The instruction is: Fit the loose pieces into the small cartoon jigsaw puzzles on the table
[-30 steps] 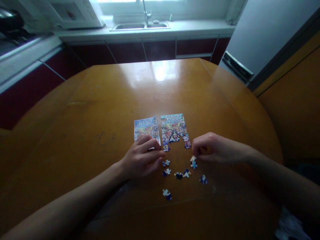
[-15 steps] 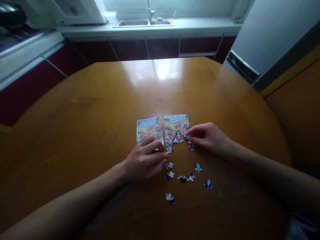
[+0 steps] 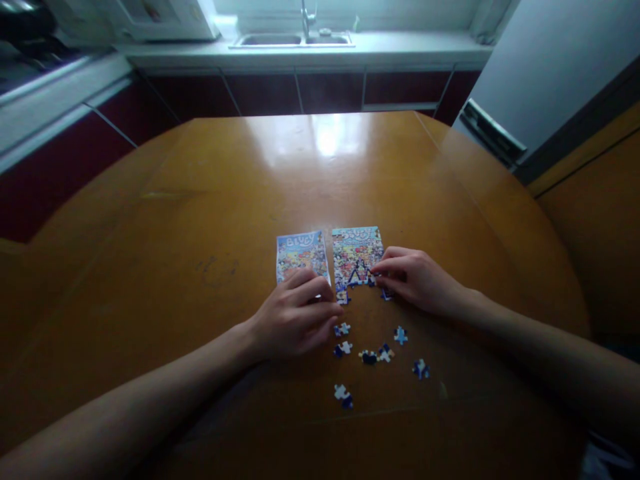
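A partly assembled jigsaw puzzle (image 3: 356,252) lies on the table, with a gap in its lower edge. My right hand (image 3: 413,275) is at its lower right side, thumb and fingertips pinched on a puzzle piece (image 3: 373,278) beside the gap; the fingers partly cover it. To the left of the puzzle lies a printed picture sheet (image 3: 302,248) with the same design. My left hand (image 3: 300,313) rests over the sheet's bottom part, fingers loosely bent and apart, fingertips close to the puzzle's lower left corner. Nothing shows in that hand.
Several loose puzzle pieces (image 3: 370,357) are scattered below the puzzle, one blue piece (image 3: 401,335) to the right. The wooden table (image 3: 225,187) has a glossy top. Beyond it are a counter with a sink (image 3: 270,41) and, on the right, a fridge (image 3: 545,73).
My right hand's fingers have shifted slightly at the puzzle's lower right edge. The view has moved a little; my left hand stays in place over the sheet.
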`<state>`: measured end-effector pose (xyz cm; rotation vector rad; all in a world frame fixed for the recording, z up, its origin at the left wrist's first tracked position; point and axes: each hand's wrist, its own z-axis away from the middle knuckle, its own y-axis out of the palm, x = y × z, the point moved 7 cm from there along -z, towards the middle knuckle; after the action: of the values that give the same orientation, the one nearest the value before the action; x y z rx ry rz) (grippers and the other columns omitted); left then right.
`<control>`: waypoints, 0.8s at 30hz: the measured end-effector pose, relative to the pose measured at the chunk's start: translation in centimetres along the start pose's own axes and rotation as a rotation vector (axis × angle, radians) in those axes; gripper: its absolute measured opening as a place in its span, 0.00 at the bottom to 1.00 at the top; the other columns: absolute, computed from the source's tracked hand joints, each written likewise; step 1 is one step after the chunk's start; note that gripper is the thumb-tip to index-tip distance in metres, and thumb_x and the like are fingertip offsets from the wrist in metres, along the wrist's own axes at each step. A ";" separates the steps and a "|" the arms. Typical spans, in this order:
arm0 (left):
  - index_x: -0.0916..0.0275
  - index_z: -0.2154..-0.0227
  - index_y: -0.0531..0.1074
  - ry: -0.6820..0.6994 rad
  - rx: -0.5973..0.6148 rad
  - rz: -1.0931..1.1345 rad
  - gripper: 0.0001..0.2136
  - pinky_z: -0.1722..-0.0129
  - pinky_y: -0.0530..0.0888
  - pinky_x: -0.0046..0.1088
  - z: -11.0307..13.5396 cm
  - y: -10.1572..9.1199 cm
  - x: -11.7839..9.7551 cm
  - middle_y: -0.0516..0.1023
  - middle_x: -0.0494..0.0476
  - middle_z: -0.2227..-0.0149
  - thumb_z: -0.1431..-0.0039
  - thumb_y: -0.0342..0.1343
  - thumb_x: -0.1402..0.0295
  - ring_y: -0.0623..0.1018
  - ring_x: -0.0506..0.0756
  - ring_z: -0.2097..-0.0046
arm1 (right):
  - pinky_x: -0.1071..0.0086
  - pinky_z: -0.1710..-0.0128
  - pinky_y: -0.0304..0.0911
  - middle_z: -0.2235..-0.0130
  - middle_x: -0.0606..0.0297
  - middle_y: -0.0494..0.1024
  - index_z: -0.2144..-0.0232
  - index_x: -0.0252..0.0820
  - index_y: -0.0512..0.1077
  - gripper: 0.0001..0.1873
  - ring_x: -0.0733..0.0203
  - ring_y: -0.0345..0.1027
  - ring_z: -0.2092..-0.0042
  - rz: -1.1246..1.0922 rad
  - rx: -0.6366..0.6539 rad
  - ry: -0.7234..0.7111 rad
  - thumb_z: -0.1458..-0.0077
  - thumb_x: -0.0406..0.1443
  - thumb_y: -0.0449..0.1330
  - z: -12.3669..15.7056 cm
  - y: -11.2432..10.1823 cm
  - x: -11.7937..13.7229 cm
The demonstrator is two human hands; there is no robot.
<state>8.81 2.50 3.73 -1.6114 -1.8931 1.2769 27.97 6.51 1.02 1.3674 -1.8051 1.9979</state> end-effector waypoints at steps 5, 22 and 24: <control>0.58 0.62 0.74 0.008 -0.011 0.004 0.06 0.62 0.68 0.34 0.0 -0.1 -0.1 0.74 0.54 0.65 0.42 0.59 0.73 0.69 0.54 0.63 | 0.67 0.63 0.65 0.63 0.61 0.76 0.61 0.39 0.78 0.08 0.63 0.68 0.64 0.025 -0.045 0.003 0.40 0.34 0.60 0.2 -0.4 0.0; 0.59 0.62 0.73 0.016 -0.015 0.014 0.06 0.63 0.68 0.33 -0.3 -0.2 -0.3 0.73 0.54 0.65 0.42 0.59 0.74 0.68 0.54 0.63 | 0.66 0.60 0.64 0.62 0.61 0.75 0.65 0.41 0.77 0.06 0.61 0.68 0.61 0.180 -0.067 0.057 0.42 0.36 0.60 0.4 0.2 0.5; 0.59 0.62 0.74 0.011 -0.007 0.016 0.06 0.62 0.69 0.34 -0.2 -0.1 -0.2 0.73 0.55 0.65 0.42 0.59 0.74 0.68 0.54 0.63 | 0.66 0.60 0.64 0.63 0.61 0.75 0.65 0.41 0.77 0.06 0.61 0.67 0.61 0.182 -0.063 0.055 0.42 0.36 0.60 0.4 0.2 0.5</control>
<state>8.93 2.42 4.00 -1.6373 -1.8840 1.2670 27.78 5.87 1.12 1.1564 -2.0145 2.0220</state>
